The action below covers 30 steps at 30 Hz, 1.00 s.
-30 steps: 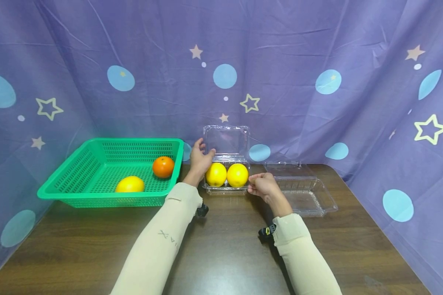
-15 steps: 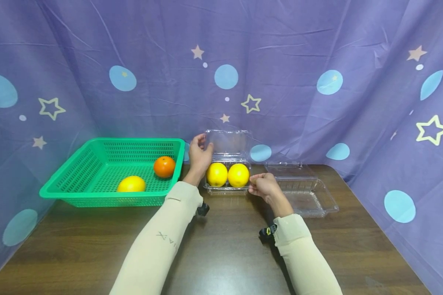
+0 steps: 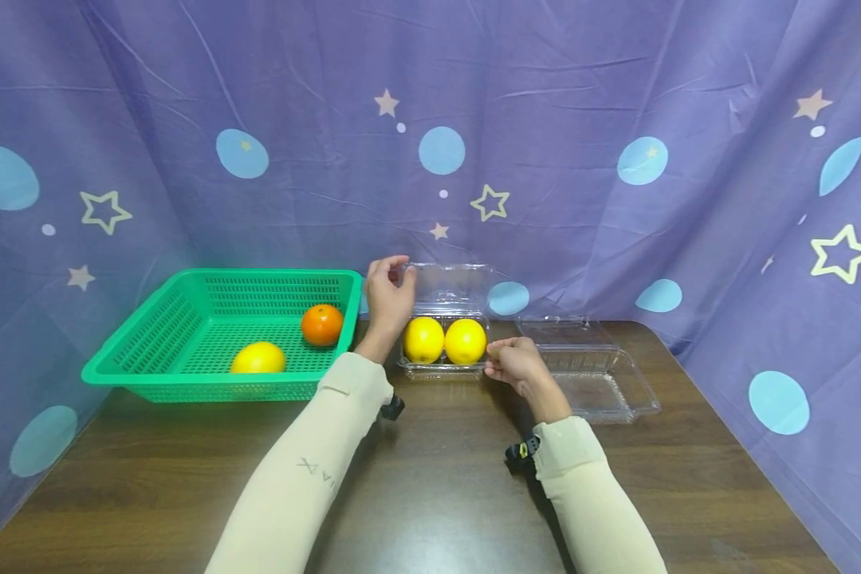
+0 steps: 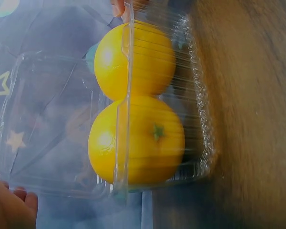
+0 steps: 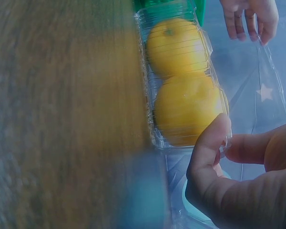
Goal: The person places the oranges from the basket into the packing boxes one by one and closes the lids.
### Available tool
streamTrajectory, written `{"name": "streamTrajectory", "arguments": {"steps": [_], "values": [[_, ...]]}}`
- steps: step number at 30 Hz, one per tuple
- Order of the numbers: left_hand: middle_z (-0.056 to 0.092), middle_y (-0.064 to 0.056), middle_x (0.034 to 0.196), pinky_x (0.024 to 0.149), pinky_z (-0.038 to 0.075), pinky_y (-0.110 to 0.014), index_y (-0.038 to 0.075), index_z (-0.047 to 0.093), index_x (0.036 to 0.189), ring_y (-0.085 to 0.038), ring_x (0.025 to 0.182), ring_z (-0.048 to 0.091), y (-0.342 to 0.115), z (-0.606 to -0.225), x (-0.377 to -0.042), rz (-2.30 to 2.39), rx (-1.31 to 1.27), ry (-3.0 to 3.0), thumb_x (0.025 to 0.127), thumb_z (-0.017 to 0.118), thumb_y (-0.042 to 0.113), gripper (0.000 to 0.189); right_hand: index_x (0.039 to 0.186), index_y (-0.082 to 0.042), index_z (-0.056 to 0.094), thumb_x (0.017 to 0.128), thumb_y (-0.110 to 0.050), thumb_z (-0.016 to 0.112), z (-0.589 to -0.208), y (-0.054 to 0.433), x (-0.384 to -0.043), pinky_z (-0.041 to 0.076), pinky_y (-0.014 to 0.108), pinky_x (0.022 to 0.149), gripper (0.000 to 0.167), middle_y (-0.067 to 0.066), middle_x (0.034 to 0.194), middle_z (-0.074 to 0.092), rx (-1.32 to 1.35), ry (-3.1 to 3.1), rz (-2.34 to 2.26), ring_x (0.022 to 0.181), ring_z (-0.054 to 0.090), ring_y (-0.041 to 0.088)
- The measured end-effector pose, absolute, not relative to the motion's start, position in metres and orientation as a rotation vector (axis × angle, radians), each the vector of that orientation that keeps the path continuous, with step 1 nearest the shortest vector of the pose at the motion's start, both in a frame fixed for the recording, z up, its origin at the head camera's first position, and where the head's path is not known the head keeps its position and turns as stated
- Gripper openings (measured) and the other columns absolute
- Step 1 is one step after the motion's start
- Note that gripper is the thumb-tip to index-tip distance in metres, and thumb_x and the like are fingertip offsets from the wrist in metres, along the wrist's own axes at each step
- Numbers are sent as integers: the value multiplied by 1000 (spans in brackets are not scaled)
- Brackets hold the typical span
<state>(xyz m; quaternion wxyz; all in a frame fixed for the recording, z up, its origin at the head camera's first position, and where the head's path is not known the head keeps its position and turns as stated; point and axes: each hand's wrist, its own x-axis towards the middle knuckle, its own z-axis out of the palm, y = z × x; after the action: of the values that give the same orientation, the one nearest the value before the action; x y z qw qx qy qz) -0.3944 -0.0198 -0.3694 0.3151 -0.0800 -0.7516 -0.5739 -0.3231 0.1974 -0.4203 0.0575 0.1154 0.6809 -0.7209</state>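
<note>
Mid-frame, my right fingers point(image 3: 499, 344) pinch the container rim point(image 3: 442, 368), likely flimsy, best gripped there, left fingers point(image 3: 408, 281) parted at its lid point(image 3: 454, 281).

A star-patterned purple curtain point(image 3: 545, 72) hangs behind a brown wood-grain table point(image 3: 438, 462).

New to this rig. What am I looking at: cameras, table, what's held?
No robot here: a person works bare-handed. The wide picture comes from a camera on the head, the other two from one on each wrist. On the wood-grain table sit a green basket with one yellow citrus fruit and one orange-coloured fruit, an open clear clamshell with two yellow citrus fruits, and a second open clamshell to the right. The right hand pinches the filled clamshell's corner; the left hand is at its raised lid, whether gripping is unclear.
</note>
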Motion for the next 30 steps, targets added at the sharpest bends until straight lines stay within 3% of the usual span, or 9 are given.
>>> {"name": "streamTrajectory", "arguments": {"steps": [10,20,26,30], "values": [[61,-16,111,92,45,-43,0,74,111,-32,101,56,-23,-362,-380,-1256,-351,-2107,93,67,9,21,112,12,54,100,6,52,-418,196,-321,55,22,56,13,9,80,53,353,2087,-2180,59,54,13],[64,-16,111,94,44,-46,2,75,109,-36,105,55,-27,-355,-362,-985,-467,-2248,94,65,9,19,108,10,55,100,6,53,-415,196,-320,55,22,57,9,10,82,54,344,2124,-2161,59,55,13],[65,-17,111,94,46,-46,2,75,108,-36,104,56,-32,-358,-356,-934,-505,-2274,94,65,9,19,104,9,59,98,0,59,-417,197,-319,58,24,58,11,12,92,57,308,2362,-2042,62,58,15],[64,-16,112,93,47,-45,1,74,109,-34,104,56,-35,-359,-352,-908,-545,-2277,94,65,9,19,95,6,66,96,-11,63,-414,198,-316,58,30,60,17,15,87,65,225,2776,-1752,64,64,23]]}}
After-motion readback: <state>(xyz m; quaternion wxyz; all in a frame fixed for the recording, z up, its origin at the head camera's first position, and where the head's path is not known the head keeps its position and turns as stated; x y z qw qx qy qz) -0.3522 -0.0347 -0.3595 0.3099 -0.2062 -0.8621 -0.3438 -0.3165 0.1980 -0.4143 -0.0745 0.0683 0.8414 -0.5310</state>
